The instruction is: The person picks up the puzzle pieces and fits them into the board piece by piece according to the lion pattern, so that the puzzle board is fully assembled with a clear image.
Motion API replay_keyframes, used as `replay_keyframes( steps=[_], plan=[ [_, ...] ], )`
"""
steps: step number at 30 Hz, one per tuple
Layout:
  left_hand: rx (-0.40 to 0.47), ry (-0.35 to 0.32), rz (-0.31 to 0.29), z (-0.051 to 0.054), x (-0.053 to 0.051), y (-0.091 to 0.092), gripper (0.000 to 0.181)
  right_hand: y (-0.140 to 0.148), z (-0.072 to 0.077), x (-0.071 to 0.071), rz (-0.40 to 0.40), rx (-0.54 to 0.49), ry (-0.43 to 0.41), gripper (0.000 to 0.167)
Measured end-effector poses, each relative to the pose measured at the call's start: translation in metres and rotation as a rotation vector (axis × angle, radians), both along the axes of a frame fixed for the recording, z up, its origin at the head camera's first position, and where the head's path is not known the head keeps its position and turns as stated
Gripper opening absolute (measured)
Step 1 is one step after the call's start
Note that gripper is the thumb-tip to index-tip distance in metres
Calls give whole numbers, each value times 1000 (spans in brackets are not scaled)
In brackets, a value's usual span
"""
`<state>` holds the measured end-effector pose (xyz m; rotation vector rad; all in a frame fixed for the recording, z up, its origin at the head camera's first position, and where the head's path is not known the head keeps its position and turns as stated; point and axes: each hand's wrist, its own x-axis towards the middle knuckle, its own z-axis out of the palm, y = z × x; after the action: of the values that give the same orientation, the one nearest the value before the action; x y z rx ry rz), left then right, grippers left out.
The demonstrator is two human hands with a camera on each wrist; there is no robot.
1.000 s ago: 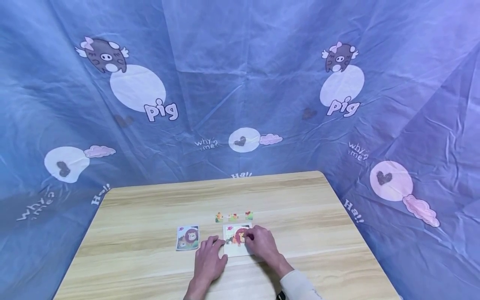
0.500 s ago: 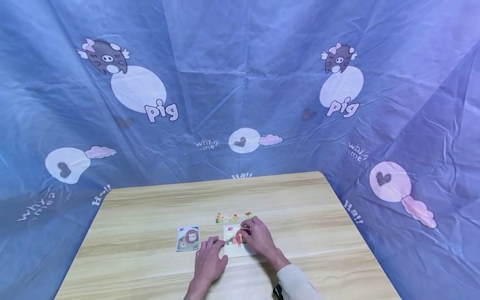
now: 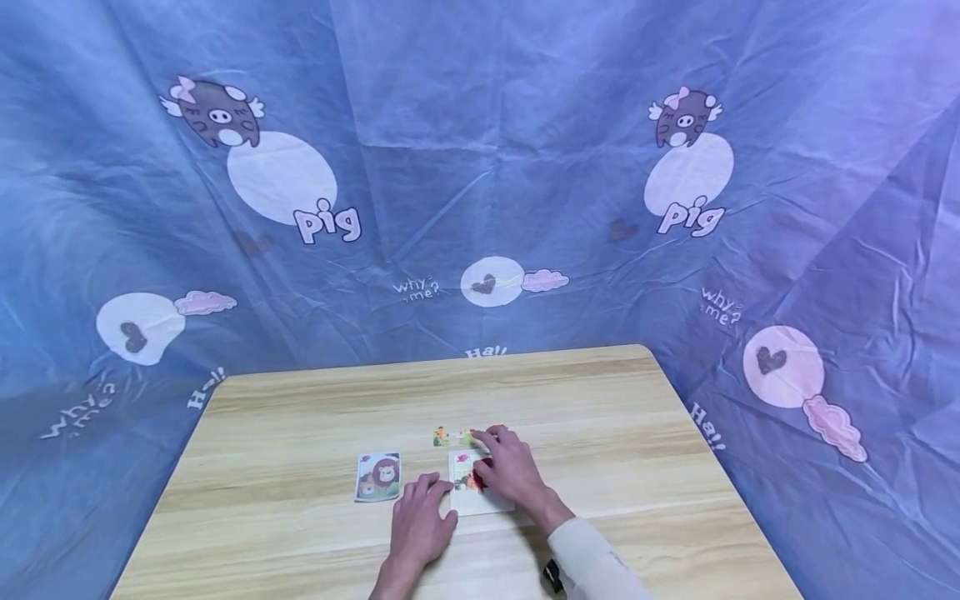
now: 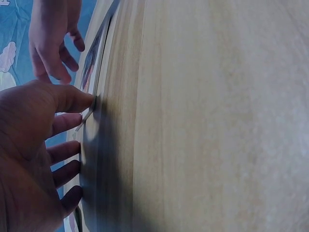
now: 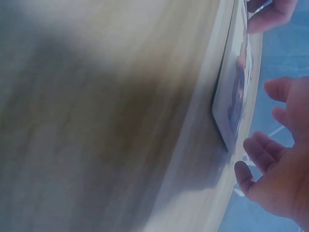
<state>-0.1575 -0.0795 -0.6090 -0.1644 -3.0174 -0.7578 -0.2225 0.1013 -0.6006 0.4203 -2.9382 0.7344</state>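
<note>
A white jigsaw board (image 3: 476, 503) with a part-filled lion picture lies on the wooden table. My left hand (image 3: 422, 521) rests beside its left edge; in the left wrist view the thumb (image 4: 79, 99) and index finger touch the board's corner. Above the board hovers my right hand (image 3: 516, 477), its index finger stretched towards the loose puzzle pieces behind. One loose piece (image 3: 441, 436) shows fully, while a second piece (image 3: 466, 436) sits at that fingertip. The third is mostly hidden by the right hand. From the right wrist, the right fingers (image 5: 263, 150) look spread, holding nothing visible.
Left of the board lies a lion picture card (image 3: 378, 477). The wooden table (image 3: 300, 433) stretches around the hands. Blue printed cloth (image 3: 420, 192) hangs behind it and on both sides.
My right hand has left the red-brown mane part of the puzzle and stretched its index finger forward and left to the loose pieces. The left hand has stayed at the board's edge.
</note>
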Motion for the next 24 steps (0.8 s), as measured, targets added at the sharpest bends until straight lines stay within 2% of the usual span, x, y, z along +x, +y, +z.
replay_keyframes(
  steps=[7, 16, 24],
  plan=[
    [-11, -2, 1, -1, 0, 0, 37, -7, 6, -6, 38, 35, 1, 45],
    [-5, 17, 3, -3, -1, -1, 36, -16, 5, -15, 83, 110, -19, 41],
    [-1, 23, -1, -3, -2, -3, 36, -26, 8, -20, 115, 134, 15, 41]
  ],
)
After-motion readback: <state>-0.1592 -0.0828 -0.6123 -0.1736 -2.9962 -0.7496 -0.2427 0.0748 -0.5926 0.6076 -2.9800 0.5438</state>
